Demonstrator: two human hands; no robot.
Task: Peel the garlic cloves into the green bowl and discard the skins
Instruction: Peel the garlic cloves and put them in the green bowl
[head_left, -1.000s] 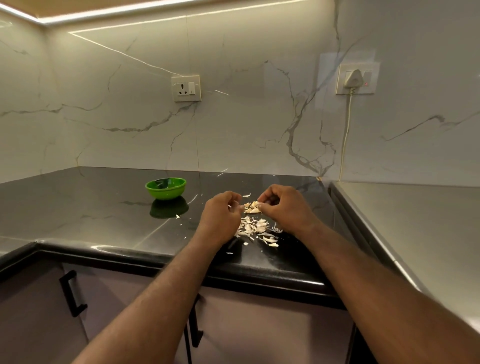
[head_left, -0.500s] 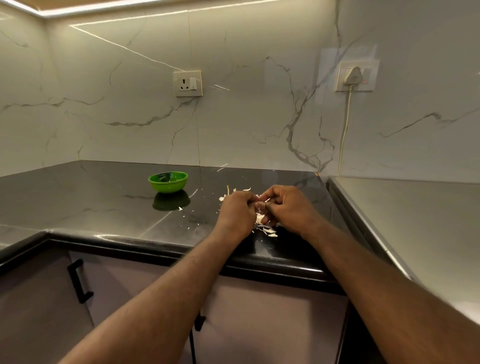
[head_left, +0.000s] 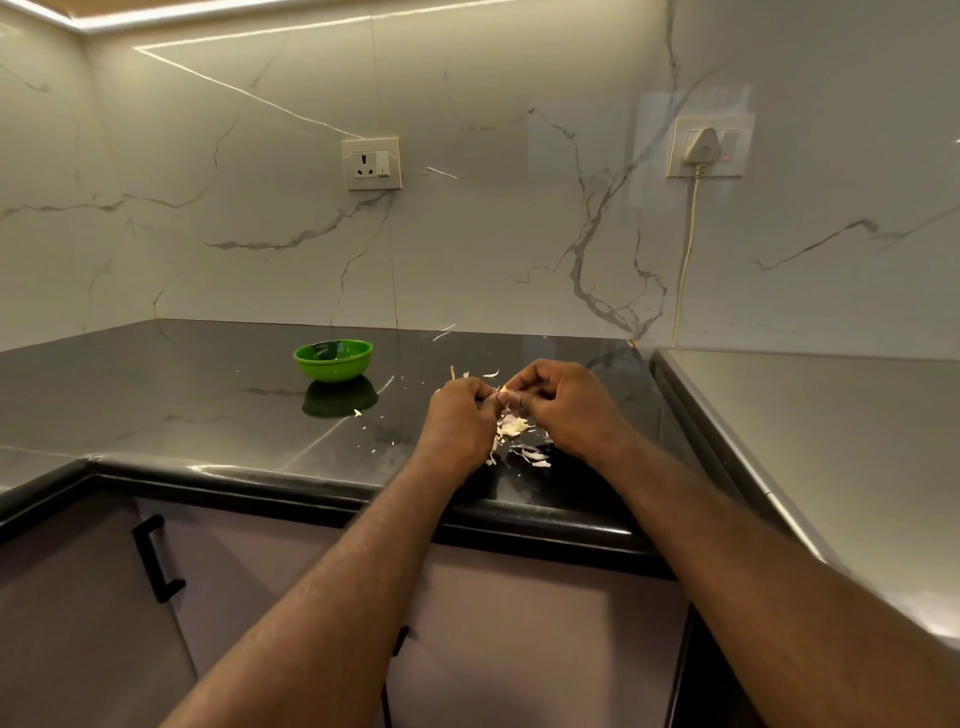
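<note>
My left hand (head_left: 458, 426) and my right hand (head_left: 563, 408) meet fingertip to fingertip above a heap of pale garlic skins (head_left: 514, 434) on the black countertop (head_left: 208, 395). Both pinch a small pale piece, a garlic clove (head_left: 503, 396), mostly hidden by the fingers. The green bowl (head_left: 333, 359) stands to the left and farther back, about a hand's width from my left hand. Its contents cannot be made out. Loose skin flakes (head_left: 470, 373) lie scattered behind and left of the hands.
A steel surface (head_left: 831, 441) adjoins the counter on the right. On the marble wall are a socket (head_left: 372, 163) and a plugged-in socket (head_left: 709, 146) with a white cord (head_left: 684, 270) running down. Cabinet doors with a black handle (head_left: 153, 558) sit below the counter edge.
My hands came together from a small gap a second ago; the fingertips now touch around the clove. The camera shifted slightly, and the hands stay over the skin heap.
</note>
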